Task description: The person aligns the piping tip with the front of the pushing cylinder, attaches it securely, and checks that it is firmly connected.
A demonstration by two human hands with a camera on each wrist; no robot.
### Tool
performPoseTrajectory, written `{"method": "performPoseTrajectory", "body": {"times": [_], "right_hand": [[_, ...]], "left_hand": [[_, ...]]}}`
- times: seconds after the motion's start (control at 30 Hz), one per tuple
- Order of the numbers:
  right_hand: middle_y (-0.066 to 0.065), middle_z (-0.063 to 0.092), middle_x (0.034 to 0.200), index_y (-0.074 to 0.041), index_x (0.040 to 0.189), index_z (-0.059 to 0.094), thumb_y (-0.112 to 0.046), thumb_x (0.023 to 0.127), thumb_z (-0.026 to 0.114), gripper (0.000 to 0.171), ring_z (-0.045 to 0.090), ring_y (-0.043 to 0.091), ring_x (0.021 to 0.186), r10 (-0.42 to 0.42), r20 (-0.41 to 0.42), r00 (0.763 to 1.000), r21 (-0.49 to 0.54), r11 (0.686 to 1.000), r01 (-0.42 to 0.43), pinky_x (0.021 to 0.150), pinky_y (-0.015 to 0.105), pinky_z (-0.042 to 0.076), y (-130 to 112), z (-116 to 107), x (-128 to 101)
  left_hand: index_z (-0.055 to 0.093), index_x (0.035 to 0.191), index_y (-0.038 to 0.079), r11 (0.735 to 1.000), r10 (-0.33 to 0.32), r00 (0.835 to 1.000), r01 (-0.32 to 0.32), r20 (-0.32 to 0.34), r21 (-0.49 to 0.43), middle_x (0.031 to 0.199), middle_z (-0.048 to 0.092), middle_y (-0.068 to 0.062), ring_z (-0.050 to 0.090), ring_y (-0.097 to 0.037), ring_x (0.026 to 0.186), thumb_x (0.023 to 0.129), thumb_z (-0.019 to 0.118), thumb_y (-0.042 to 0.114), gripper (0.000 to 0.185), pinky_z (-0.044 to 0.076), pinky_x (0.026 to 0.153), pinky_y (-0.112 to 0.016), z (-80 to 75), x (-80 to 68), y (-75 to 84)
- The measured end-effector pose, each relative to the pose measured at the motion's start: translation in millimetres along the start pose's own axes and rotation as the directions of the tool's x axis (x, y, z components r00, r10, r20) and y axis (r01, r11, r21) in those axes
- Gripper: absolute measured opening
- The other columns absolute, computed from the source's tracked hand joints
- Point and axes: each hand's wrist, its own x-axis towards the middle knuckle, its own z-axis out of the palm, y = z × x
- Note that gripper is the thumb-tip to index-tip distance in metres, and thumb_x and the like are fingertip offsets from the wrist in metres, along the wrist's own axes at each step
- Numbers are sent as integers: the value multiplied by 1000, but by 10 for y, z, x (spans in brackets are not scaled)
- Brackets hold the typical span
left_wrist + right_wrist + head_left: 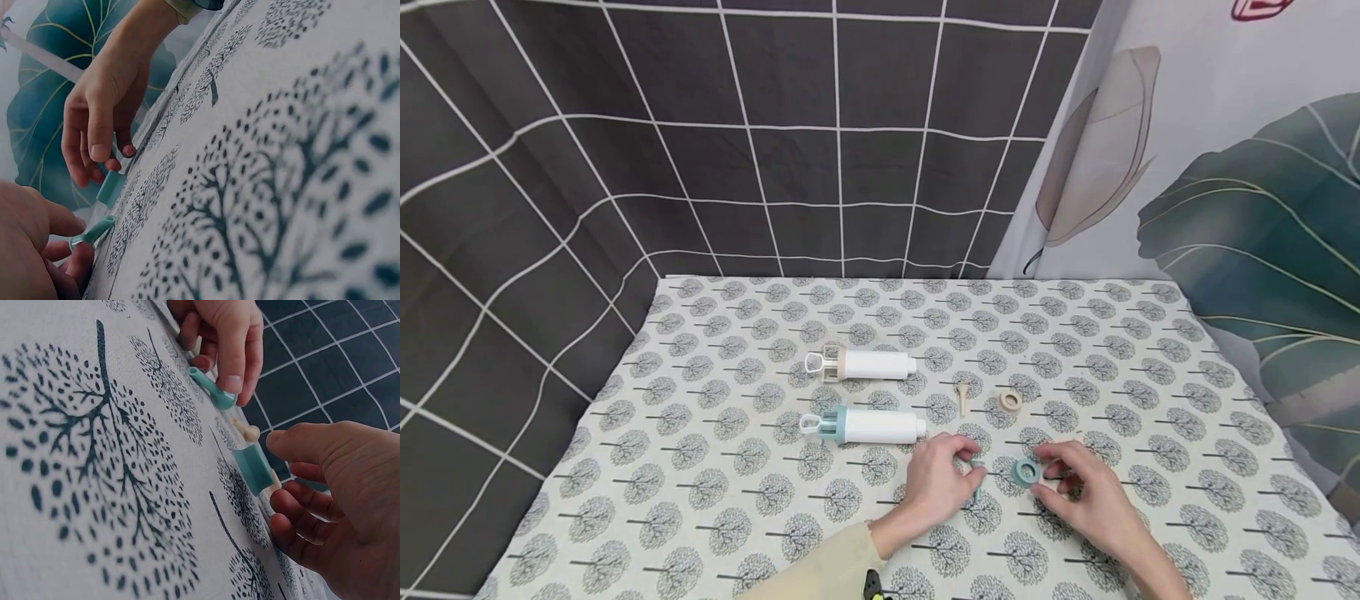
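A small teal funnel-shaped nozzle [212,389] lies on the patterned cloth. The thumb and fingertips of my left hand [942,477] are right at its flared end, with a gap between them in the head view. To its right sits a teal ring [1026,472], seen from the side in the right wrist view. My right hand [1086,490] is beside that ring, thumb and fingers spread at its right edge. Behind them are a beige nozzle [962,399] and a beige ring [1010,402].
Two white syringe-like tubes lie left of the small parts: one with a teal collar [841,424], the other, farther back, with a beige collar [841,364]. Both have loop handles at their left ends. A dark gridded curtain [790,158] hangs behind the table [700,483].
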Motion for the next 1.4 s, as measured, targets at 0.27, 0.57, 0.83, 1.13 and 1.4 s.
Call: {"method": "performPoseTrajectory", "body": {"times": [0.27,0.57,0.83,1.13,1.4], "right_hand": [[4,65,96,-2,112,67,9,59,89,59,59,12,75,23,8,1000,-1,1000,-23,60,19,51,-3,25,-11],[3,65,94,-2,111,67,8,59,88,57,59,12,74,2,9,1000,-4,1000,-2,59,20,50,-9,37,-4],[0,64,92,-3,110,68,6,60,88,55,58,11,73,-7,15,1000,-23,1000,8,58,20,49,-29,49,0],[-8,60,88,-8,107,68,4,60,89,53,54,9,71,34,32,999,-74,997,-32,59,20,46,-41,69,4],[-8,58,87,-8,107,68,5,60,89,53,52,8,70,18,27,999,-88,996,-16,56,21,45,-25,94,15]], "left_hand": [[76,97,12,999,-1,1000,1,9,39,82,67,7,49,3,67,74,85,11,25,40,67,-18,7,18,-2],[76,94,12,999,-4,1000,4,6,53,81,66,8,51,3,67,73,86,12,23,42,67,-18,11,27,-7],[76,91,13,998,6,1000,-6,5,69,80,66,9,51,2,67,73,86,13,21,41,66,-17,12,26,-14],[74,87,13,998,-18,1000,17,24,53,81,65,10,53,0,70,73,86,13,18,42,67,-19,7,30,-15],[73,84,15,997,-24,999,22,22,68,80,65,10,48,3,66,73,86,14,17,40,65,-18,6,42,-14]]}}
